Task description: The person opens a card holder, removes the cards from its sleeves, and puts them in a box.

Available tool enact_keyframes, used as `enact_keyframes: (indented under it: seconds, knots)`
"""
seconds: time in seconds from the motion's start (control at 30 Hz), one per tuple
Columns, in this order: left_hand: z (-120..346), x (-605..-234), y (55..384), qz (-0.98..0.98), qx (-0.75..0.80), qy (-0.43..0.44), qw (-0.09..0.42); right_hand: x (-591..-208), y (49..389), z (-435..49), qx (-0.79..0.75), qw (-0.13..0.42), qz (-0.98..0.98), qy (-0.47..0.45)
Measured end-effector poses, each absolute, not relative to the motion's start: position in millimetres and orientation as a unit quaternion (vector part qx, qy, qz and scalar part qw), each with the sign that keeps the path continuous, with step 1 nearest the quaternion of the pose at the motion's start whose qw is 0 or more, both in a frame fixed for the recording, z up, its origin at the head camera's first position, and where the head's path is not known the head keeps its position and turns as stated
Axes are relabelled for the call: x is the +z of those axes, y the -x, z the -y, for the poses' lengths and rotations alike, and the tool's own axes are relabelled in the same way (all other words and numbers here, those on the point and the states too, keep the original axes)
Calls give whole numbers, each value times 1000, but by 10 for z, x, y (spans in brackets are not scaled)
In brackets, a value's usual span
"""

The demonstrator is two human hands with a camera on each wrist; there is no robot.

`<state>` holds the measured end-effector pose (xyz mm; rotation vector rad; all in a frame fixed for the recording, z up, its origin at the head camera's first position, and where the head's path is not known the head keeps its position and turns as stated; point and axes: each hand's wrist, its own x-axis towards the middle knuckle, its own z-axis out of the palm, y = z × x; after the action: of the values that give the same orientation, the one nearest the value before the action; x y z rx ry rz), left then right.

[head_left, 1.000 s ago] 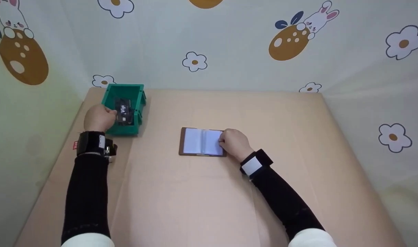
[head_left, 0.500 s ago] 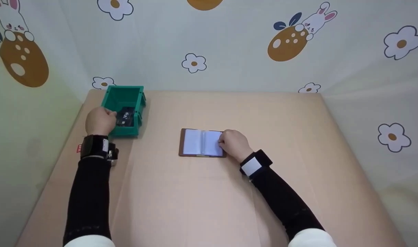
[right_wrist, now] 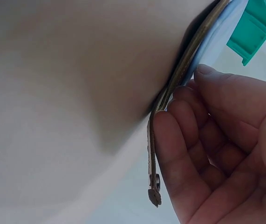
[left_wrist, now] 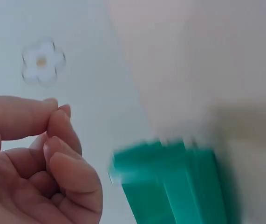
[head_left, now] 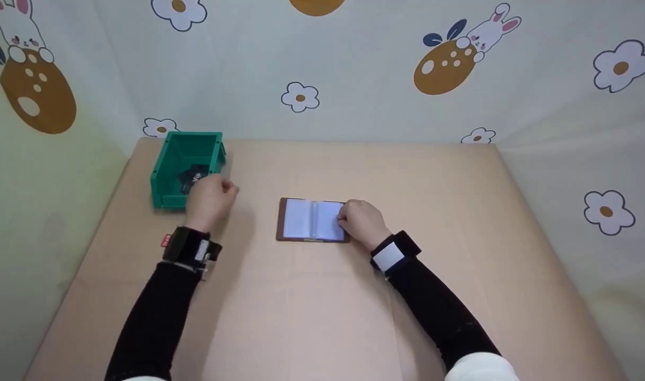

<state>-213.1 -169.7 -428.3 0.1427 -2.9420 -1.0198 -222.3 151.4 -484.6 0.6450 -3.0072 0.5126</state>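
My left hand (head_left: 210, 203) is over the right side of a green plastic bin (head_left: 169, 202). In the left wrist view, the thumb tip of that hand (left_wrist: 35, 154) meets the index fingertip, with the other fingers curled and nothing visible between them. Dark cards (head_left: 190, 179) lie inside the bin, partly hidden by the hand. An open brown card holder (head_left: 299, 218) with clear sleeves lies mid-table. At its right edge, my right hand (head_left: 364, 219) pinches the holder, thumb on the sleeve side and fingers curled by the brown cover (right_wrist: 188, 53).
The table (head_left: 301, 307) has a light brown covering. Patterned white curtains (head_left: 354, 79) close in the back and both sides. The bin stands near the back left corner, left of the card holder.
My left hand has moved from the bin's left side across to its right side. Cards in the bin have shifted. My right hand and the card holder stay in place.
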Motion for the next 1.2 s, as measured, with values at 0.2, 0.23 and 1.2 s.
enact_keyframes:
  seconds: [0.2,0.23,1.2]
  knots:
    - [1170,-4467,2066,947,-320,17,-23,-4840,2213,-1505,163,12,965,-206]
    - [1105,-4505,2059,948,-316,25,-25,-4840,2214,-1505,163,13,965,-206]
    - [804,-4878,2077,956,-279,83,-36,-4855,2222,-1528,175,22,961,-211]
